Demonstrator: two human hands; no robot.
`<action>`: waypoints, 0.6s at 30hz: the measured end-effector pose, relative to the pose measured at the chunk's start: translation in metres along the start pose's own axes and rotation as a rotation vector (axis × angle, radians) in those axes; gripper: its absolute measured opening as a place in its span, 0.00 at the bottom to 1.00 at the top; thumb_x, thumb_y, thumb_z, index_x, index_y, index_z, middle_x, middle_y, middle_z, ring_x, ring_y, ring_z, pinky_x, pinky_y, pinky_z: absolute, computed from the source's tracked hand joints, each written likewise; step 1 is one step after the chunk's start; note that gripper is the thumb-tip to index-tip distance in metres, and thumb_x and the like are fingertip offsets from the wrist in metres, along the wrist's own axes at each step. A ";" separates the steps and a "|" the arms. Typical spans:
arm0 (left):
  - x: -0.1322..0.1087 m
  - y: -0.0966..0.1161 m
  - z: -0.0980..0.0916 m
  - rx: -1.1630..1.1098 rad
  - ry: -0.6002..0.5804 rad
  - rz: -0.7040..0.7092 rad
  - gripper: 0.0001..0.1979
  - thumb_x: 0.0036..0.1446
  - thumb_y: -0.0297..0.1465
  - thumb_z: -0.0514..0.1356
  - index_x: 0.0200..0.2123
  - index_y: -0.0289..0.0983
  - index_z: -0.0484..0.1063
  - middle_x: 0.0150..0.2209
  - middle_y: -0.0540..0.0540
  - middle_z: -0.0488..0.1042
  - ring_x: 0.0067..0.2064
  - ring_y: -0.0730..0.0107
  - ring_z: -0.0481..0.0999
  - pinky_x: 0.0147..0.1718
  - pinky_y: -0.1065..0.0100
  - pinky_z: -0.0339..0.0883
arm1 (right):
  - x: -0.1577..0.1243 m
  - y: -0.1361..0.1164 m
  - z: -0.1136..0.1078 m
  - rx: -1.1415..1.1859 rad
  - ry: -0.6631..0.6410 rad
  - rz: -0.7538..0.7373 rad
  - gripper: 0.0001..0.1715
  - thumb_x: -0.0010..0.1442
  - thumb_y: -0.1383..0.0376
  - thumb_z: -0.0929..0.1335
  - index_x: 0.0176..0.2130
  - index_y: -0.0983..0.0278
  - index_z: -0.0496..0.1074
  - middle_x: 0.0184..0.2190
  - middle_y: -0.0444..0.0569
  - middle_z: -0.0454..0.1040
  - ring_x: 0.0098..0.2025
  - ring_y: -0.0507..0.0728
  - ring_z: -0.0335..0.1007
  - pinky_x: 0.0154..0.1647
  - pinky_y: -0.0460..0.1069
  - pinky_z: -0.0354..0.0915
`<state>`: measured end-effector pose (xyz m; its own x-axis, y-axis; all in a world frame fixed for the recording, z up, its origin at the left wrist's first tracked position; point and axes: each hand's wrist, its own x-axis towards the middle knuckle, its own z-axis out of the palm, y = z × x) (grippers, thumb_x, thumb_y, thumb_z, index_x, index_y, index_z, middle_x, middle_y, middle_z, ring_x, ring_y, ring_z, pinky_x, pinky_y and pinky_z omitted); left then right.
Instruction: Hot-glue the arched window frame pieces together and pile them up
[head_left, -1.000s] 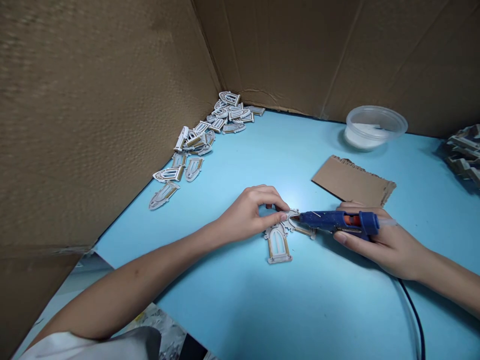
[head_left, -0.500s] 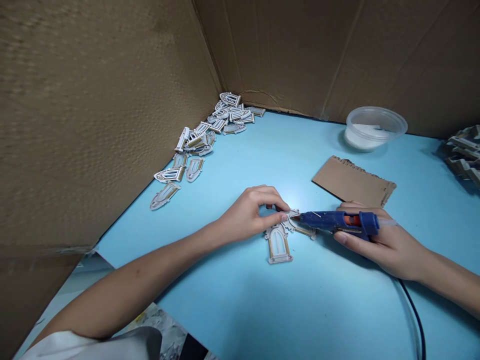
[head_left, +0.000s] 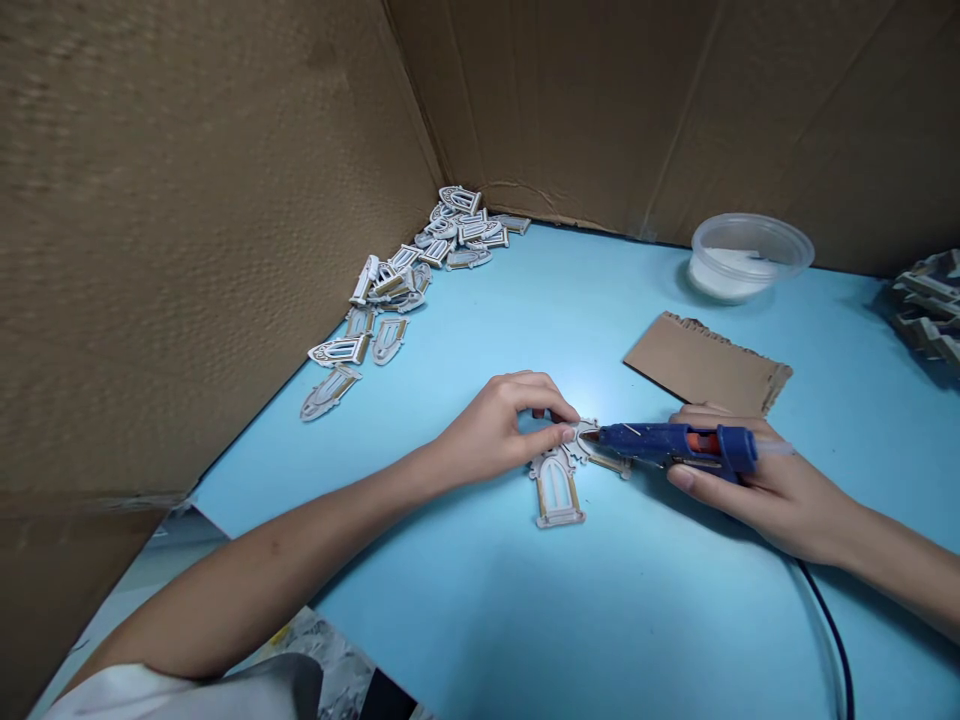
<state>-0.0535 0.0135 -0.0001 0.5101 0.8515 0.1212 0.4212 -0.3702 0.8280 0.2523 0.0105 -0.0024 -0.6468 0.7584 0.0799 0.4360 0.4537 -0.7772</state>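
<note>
Blue hot glue gun (head_left: 652,443), right hand (head_left: 780,510), shifted slightly leftward (barely perceptible)

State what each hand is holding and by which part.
The left hand pinches a white arched window cutout at its pointed tip. The right hand grips a blue hot glue gun by its rear end.

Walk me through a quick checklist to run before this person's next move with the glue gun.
1. The right hand grips the blue glue gun: ok.
2. The left hand holds the cut-out window piece steady: ok.
3. The left fingertips are clear of the nozzle: not ok, they look very close.
4. Glue is on the joint: cannot tell, too small to see.
5. The black cord lies away from the window piece: ok.
</note>
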 end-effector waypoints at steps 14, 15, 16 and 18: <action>0.002 0.006 -0.038 0.002 -0.360 0.156 0.15 0.59 0.29 0.68 0.51 0.37 0.81 0.48 0.40 0.74 0.48 0.66 0.75 0.50 0.66 0.71 | -0.015 0.018 0.010 0.364 0.384 0.159 0.17 0.69 0.49 0.70 0.40 0.57 0.82 0.39 0.50 0.82 0.42 0.62 0.78 0.42 0.53 0.74; 0.001 0.008 -0.040 0.039 -0.422 0.173 0.18 0.58 0.28 0.69 0.53 0.39 0.81 0.50 0.40 0.73 0.50 0.65 0.75 0.52 0.65 0.70 | -0.013 0.015 0.009 0.360 0.383 0.155 0.18 0.69 0.49 0.70 0.40 0.58 0.82 0.39 0.50 0.82 0.41 0.61 0.78 0.42 0.54 0.74; 0.000 0.010 -0.042 0.085 -0.460 0.184 0.20 0.58 0.28 0.69 0.54 0.40 0.81 0.51 0.40 0.72 0.51 0.64 0.74 0.53 0.65 0.69 | -0.012 0.013 0.008 0.358 0.385 0.152 0.18 0.69 0.48 0.70 0.39 0.58 0.82 0.38 0.50 0.81 0.41 0.61 0.78 0.41 0.54 0.74; -0.002 0.011 -0.041 0.166 -0.471 0.201 0.20 0.58 0.26 0.68 0.54 0.42 0.81 0.51 0.40 0.72 0.51 0.64 0.74 0.53 0.65 0.68 | -0.011 0.011 0.008 0.352 0.383 0.153 0.19 0.68 0.48 0.70 0.39 0.59 0.82 0.38 0.51 0.81 0.40 0.62 0.78 0.40 0.55 0.74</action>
<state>-0.0808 0.0230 0.0311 0.8580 0.5131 -0.0221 0.3739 -0.5947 0.7117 0.2596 0.0037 -0.0170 -0.2894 0.9497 0.1198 0.2287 0.1902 -0.9548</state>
